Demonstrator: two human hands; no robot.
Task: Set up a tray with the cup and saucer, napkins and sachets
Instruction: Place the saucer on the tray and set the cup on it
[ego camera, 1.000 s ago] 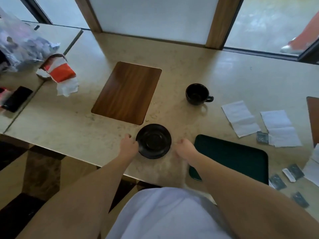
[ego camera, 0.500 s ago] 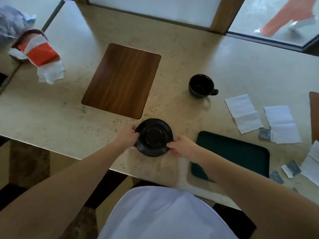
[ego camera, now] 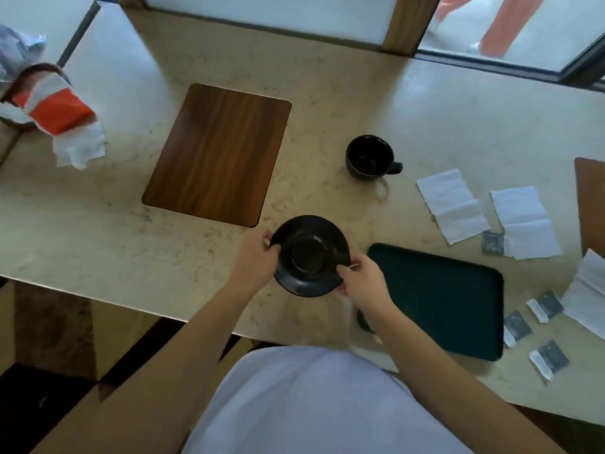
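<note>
A black saucer (ego camera: pixel 309 255) is held near the table's front edge, my left hand (ego camera: pixel 253 258) gripping its left rim and my right hand (ego camera: pixel 363 283) its right rim. Just right of it lies a dark green tray (ego camera: pixel 445 299), bare. The black cup (ego camera: pixel 370 157) stands upright farther back, handle to the right. White napkins (ego camera: pixel 453 204) (ego camera: pixel 523 221) lie unfolded to the right of the cup. Dark sachets (ego camera: pixel 492 243) (ego camera: pixel 517 327) (ego camera: pixel 550 358) are scattered beside the napkins and right of the tray.
A wooden inlay panel (ego camera: pixel 217 154) is set in the beige table left of the cup. An orange and white packet with tissue (ego camera: pixel 59 119) lies at the far left. A person's legs (ego camera: pixel 497 24) show behind the window glass.
My hands went from resting beside the saucer to closing on both of its rims. The saucer now looks slightly raised and tilted. The camera moved closer over the table.
</note>
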